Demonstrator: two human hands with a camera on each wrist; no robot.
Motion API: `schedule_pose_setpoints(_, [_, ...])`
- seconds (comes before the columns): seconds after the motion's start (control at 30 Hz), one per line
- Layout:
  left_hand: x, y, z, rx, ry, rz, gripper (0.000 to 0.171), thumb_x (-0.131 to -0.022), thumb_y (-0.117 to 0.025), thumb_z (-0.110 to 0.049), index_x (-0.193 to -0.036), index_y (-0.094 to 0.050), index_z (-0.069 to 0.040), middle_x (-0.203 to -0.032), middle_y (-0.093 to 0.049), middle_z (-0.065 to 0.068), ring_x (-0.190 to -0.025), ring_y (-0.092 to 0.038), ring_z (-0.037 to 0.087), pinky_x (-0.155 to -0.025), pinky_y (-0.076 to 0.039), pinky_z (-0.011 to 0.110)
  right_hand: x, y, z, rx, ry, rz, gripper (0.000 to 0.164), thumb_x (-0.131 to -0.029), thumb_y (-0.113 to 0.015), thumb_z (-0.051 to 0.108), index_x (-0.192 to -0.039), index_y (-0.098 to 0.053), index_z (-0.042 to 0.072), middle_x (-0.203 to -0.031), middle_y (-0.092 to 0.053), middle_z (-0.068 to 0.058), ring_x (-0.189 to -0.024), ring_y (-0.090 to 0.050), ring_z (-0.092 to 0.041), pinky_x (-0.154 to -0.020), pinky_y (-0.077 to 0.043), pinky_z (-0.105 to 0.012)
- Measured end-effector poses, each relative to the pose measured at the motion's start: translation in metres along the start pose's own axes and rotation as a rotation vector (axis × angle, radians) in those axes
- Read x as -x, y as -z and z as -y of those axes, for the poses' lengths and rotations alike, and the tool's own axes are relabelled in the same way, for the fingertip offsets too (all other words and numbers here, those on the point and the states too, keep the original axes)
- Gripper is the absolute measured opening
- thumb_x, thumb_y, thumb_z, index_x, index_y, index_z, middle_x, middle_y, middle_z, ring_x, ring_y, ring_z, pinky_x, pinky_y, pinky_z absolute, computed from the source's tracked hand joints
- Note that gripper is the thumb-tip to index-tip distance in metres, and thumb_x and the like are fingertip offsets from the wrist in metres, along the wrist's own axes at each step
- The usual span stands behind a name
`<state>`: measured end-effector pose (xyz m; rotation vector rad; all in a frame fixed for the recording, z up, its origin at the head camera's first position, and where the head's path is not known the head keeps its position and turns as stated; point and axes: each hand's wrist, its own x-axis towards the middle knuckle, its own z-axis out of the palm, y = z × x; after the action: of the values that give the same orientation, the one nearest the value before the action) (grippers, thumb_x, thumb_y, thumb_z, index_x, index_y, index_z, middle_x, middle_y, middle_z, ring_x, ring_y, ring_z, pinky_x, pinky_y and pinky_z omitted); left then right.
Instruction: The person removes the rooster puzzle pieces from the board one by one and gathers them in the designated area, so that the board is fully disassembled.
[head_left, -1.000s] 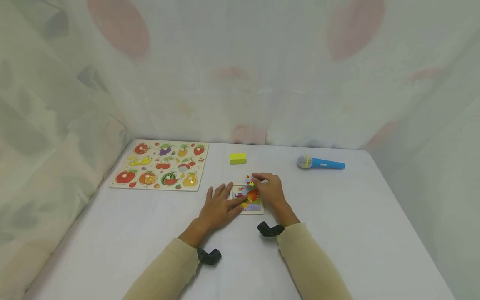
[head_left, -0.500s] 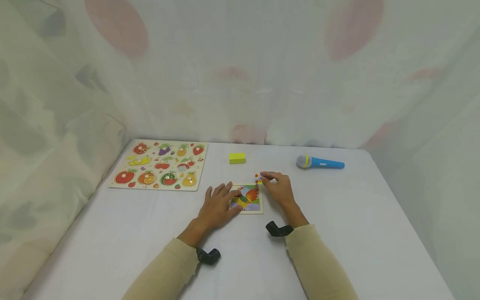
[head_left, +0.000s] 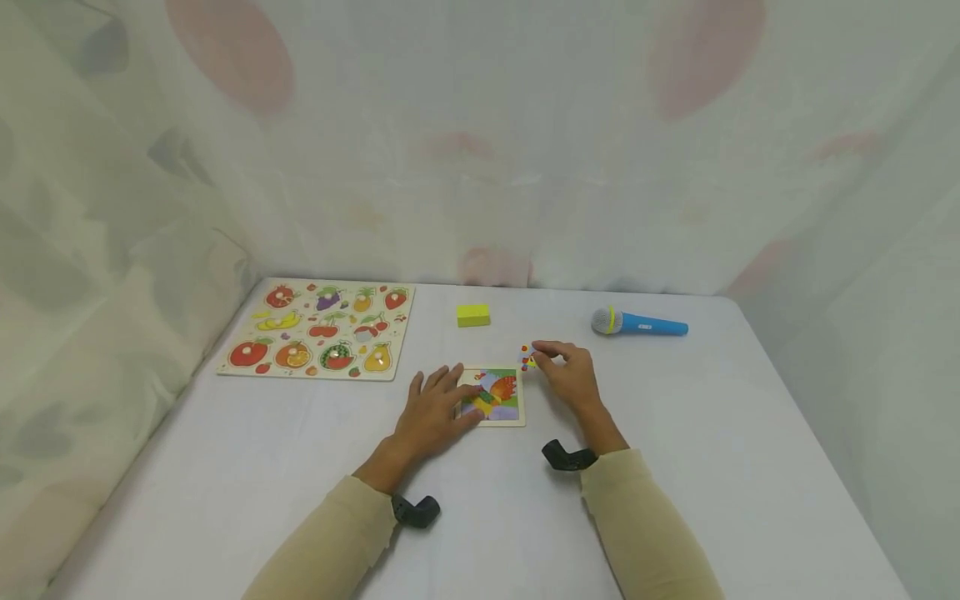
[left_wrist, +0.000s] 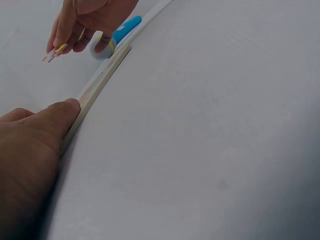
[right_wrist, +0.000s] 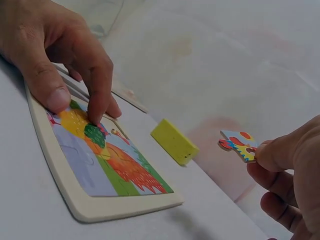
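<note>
Right hand (head_left: 570,379) pinches puzzle piece (right_wrist: 236,143) between thumb and fingers, raised off white table (head_left: 480,517), near far-right corner of framed puzzle (head_left: 498,423) but apart from it. Left hand (head_left: 431,421) loosely spread over left side of framed puzzle, which lies flat; thumb and a fingertip rest on it. Yellow block (head_left: 473,316) behind, blue microphone (head_left: 652,325) back right, fruit board (head_left: 348,336) flat at left, well apart from framed puzzle.

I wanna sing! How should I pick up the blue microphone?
Probably by its slim blue handle, coming from above, at the right: the microphone lies on its side, handle pointing right, and its rounded head is wider.
</note>
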<state>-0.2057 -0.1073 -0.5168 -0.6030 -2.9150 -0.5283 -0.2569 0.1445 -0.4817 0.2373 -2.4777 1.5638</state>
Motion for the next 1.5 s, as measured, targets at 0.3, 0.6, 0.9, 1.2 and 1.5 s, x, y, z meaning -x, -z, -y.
schedule_pose_setpoints(0.3, [0.003, 0.001, -0.001, -0.043, -0.056, 0.035, 0.045, -0.096, -0.044, -0.058, -0.137, -0.053, -0.043, -0.154, -0.03, 0.009, -0.139, -0.023, 0.034, -0.107, -0.008, 0.063, 0.0, 0.014, -0.009, -0.013, -0.009, 0.002, 0.019, -0.091, -0.067, 0.012, -0.108, -0.074, 0.005, -0.096, -0.069, -0.007, -0.099, -0.058, -0.024, -0.092, -0.041, -0.047])
schedule_pose_setpoints(0.6, [0.003, 0.002, -0.003, -0.036, -0.04, 0.059, 0.046, -0.095, -0.043, -0.06, -0.137, -0.052, -0.043, -0.155, -0.028, 0.009, -0.141, -0.02, 0.033, -0.108, -0.006, 0.061, -0.005, 0.027, -0.021, 0.002, -0.014, -0.001, 0.02, -0.09, -0.067, 0.009, -0.108, -0.073, 0.003, -0.098, -0.07, -0.01, -0.1, -0.058, -0.024, -0.097, -0.038, -0.051])
schedule_pose_setpoints(0.9, [0.002, 0.003, -0.003, -0.027, -0.035, 0.063, 0.046, -0.096, -0.042, -0.06, -0.137, -0.052, -0.043, -0.155, -0.027, 0.008, -0.141, -0.02, 0.033, -0.109, -0.004, 0.061, -0.009, 0.034, -0.033, 0.023, -0.119, 0.066, 0.022, -0.093, -0.063, 0.013, -0.113, -0.072, 0.007, -0.105, -0.068, -0.006, -0.095, -0.054, -0.021, -0.079, -0.042, -0.037])
schedule_pose_setpoints(1.2, [0.003, 0.003, -0.003, -0.041, -0.048, 0.04, 0.045, -0.096, -0.044, -0.057, -0.137, -0.054, -0.041, -0.154, -0.029, 0.009, -0.139, -0.023, 0.034, -0.108, -0.008, 0.062, -0.015, 0.033, -0.046, 0.153, -0.06, 0.094, 0.021, -0.093, -0.062, 0.009, -0.111, -0.072, 0.005, -0.11, -0.068, -0.01, -0.101, -0.058, -0.025, -0.087, -0.046, -0.042])
schedule_pose_setpoints(1.5, [0.003, 0.005, -0.002, -0.041, -0.036, 0.052, 0.044, -0.096, -0.045, -0.057, -0.136, -0.054, -0.041, -0.154, -0.029, 0.01, -0.139, -0.022, 0.034, -0.108, -0.007, 0.062, -0.018, 0.029, -0.049, 0.268, -0.092, 0.098, 0.024, -0.094, -0.059, 0.01, -0.115, -0.071, 0.006, -0.112, -0.066, -0.01, -0.108, -0.053, -0.03, -0.092, -0.042, -0.046])
